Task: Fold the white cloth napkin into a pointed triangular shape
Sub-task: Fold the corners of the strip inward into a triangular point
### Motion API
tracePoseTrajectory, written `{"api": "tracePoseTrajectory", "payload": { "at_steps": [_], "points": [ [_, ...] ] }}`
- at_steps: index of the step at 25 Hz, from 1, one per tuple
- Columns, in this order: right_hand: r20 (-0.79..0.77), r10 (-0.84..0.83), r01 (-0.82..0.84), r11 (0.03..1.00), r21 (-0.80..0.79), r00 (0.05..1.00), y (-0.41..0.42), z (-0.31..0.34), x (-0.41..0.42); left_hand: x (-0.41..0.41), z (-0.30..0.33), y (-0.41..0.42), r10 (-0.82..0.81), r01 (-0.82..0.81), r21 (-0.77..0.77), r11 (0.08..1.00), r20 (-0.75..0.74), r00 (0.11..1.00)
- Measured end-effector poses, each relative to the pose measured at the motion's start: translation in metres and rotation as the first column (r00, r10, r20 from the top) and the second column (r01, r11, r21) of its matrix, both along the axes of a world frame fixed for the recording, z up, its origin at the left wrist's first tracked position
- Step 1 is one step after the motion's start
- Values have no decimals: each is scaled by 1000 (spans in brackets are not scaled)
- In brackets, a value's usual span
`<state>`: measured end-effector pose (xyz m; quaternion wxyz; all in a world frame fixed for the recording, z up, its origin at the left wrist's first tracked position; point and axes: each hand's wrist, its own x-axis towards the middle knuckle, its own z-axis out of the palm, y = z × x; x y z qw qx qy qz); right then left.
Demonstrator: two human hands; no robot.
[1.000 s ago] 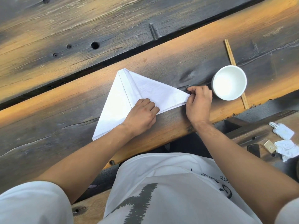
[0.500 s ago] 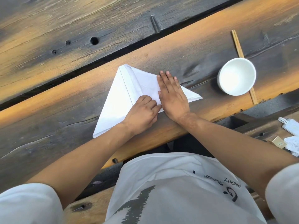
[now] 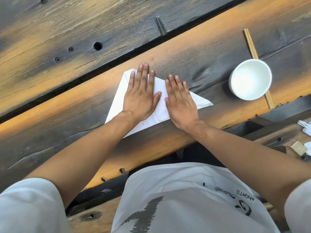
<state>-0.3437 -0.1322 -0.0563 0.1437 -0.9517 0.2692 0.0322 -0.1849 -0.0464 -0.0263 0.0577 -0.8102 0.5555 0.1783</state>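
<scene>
The white cloth napkin (image 3: 161, 108) lies folded into a flat triangle on the wooden table (image 3: 202, 52), with one point toward the right and another at the far side. My left hand (image 3: 140, 96) rests flat, palm down, on its left and upper part, fingers stretched out. My right hand (image 3: 180, 101) lies flat beside it on the right part of the napkin, fingers apart. Both palms cover much of the cloth; its near left corner hides under my left forearm.
A white bowl (image 3: 250, 79) stands to the right on a pair of wooden chopsticks (image 3: 251, 44). A dark gap (image 3: 117, 61) runs between the table planks beyond the napkin. Small white items (image 3: 304, 128) lie on a lower ledge at the far right.
My left hand opened from a curled fist and moved up flat over the napkin. My right hand went from the right tip to lying flat on the cloth beside the left.
</scene>
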Motion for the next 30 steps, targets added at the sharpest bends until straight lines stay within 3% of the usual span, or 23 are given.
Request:
{"api": "tracePoseTrajectory", "payload": {
  "at_steps": [9, 17, 22, 26, 30],
  "points": [
    [-146, 0, -3, 1000, -24, 989, 5, 7, -22, 16, -13, 4, -44, 40, 57, 998, 58, 997],
    [-193, -250, 256, 967, 6, 949, 11, 15, -64, 19, -12, 2, -28, 21, 88, 996, 82, 996],
    [-223, -290, 295, 956, -14, 931, 5, 20, -84, 19, -10, 0, -14, 7, 99, 995, 64, 998],
    [-178, -271, 274, 962, -11, 946, -1, 30, -68, 18, -2, -1, -23, 22, 12, 1000, 51, 998],
    [-151, -216, 220, 975, 7, 965, -5, 25, -49, 5, -3, -6, -130, 132, -52, 990, 40, 991]
  ]
}}
